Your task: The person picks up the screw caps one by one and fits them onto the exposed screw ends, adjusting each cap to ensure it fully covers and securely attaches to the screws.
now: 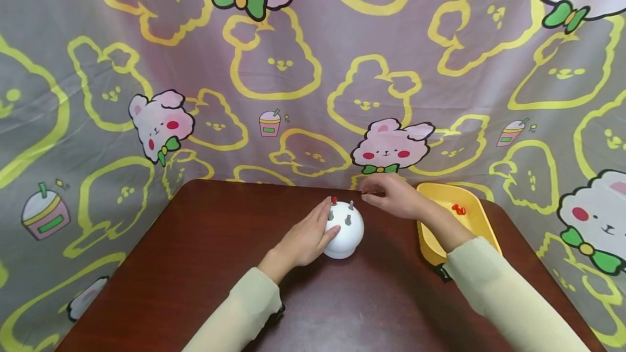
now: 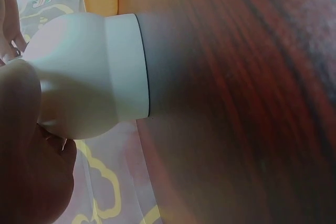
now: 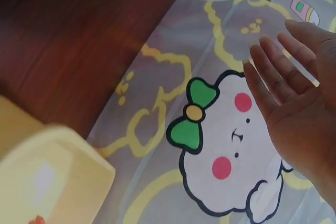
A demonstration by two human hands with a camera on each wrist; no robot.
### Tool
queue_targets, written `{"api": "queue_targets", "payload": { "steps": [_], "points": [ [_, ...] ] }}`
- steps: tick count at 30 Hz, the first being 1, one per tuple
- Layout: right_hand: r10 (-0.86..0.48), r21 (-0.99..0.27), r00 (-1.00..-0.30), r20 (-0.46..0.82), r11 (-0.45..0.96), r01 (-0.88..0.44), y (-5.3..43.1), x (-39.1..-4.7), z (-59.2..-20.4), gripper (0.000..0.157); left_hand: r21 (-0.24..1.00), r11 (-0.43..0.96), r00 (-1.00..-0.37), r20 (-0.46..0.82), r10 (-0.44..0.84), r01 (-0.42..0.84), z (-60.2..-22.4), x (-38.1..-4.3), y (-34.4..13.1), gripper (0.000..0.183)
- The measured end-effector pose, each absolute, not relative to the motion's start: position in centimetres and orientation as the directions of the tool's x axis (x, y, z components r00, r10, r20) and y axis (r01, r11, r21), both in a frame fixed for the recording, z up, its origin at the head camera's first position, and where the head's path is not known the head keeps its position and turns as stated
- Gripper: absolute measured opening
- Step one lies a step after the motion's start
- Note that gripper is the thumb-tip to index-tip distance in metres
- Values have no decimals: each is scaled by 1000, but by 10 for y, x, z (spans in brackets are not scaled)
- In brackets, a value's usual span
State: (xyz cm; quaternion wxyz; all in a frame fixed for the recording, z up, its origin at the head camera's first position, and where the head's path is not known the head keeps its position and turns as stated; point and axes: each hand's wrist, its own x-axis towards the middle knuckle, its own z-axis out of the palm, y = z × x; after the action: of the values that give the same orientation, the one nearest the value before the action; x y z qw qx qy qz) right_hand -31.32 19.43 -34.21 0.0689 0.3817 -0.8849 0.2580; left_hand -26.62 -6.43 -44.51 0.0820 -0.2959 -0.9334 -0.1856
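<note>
A white rounded dome on a short base stands on the table, also large in the left wrist view. Three bare grey pegs rise from its top, and a red piece sits at the far left of them. My left hand holds the dome's left side, fingers toward the back and thumb on the front. Right of the dome, my right hand hovers in the air, apart from it. Its fingers are loosely bent in the right wrist view, with nothing seen between them.
A yellow tray stands at the right of the dark wooden table, under my right forearm. Several small red pieces lie in it. A patterned cloth hangs behind the table and along both sides.
</note>
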Motion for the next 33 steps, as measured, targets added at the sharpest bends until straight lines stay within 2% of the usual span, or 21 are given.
{"api": "queue_targets", "payload": {
  "steps": [7,33],
  "points": [
    [-623,-361,-703,344,603,-711,213,-316,-338,11,294,759,-813,261,521,581,-445,-267,-63,74],
    [-548,-322,-804,233,736,-595,284,-344,-335,3,296,757,-812,253,525,582,-446,-267,-65,75]
  ]
}}
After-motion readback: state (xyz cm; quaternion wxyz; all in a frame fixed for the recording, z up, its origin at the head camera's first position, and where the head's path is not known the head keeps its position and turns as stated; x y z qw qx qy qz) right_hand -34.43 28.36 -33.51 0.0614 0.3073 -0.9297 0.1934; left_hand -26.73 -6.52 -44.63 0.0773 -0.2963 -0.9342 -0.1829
